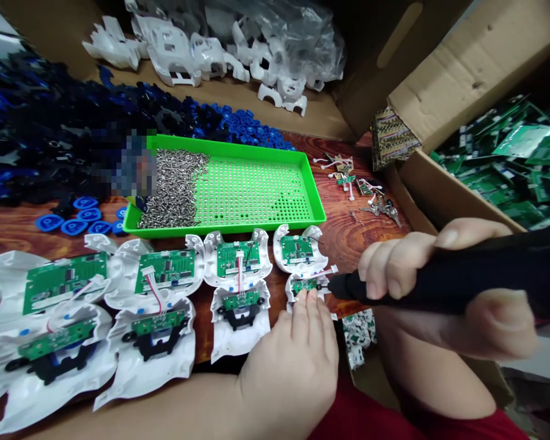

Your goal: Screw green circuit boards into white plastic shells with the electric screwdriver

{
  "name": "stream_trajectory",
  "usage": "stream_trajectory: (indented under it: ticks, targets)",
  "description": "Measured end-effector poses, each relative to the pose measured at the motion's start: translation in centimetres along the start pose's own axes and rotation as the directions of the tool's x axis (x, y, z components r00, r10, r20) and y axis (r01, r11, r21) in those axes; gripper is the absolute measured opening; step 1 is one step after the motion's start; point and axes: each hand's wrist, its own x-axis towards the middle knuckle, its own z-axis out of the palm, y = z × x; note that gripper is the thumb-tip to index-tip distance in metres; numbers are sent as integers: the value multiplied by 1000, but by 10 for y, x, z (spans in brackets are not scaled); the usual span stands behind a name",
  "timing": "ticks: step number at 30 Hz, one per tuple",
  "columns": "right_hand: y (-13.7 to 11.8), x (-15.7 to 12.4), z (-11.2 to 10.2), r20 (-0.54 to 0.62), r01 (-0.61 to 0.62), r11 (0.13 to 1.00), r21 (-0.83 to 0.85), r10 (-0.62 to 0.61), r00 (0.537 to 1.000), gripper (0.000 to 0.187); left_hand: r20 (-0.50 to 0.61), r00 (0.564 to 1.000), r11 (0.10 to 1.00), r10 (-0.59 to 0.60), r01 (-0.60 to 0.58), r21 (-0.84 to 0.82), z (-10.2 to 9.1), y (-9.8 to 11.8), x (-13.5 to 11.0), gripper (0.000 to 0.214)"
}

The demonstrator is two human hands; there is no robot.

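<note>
My right hand [449, 287] is wrapped round a black electric screwdriver [462, 275], whose tip touches the small green circuit board [305, 285] in the rightmost white shell [302, 287]. My left hand [297, 360] lies flat over that shell's lower half, fingers stretched out and pressing beside the small board. Above it sits another white shell half with a green board [297, 249]. Several more white shells with green boards [238, 260] lie in a row to the left on the wooden table.
A green perforated tray [256, 189] holds a heap of silver screws [174, 183] at its left end. Blue and black plastic parts [36, 134] are piled at the left, white shells [201, 55] at the back. A cardboard box of green boards [508, 159] stands at the right.
</note>
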Motion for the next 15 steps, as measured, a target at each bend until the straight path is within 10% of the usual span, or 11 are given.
stream_trajectory:
  ticks: [6,15]
  targets:
    - [-1,36,-5,-71,183,981,-59,-187,980,19,-9,1000,1000,-11,11,3,0,1,-2,34]
    - [81,117,33,-148,231,960,-159,-254,956,17,-51,997,999,-50,49,-7,2,0,-3,34]
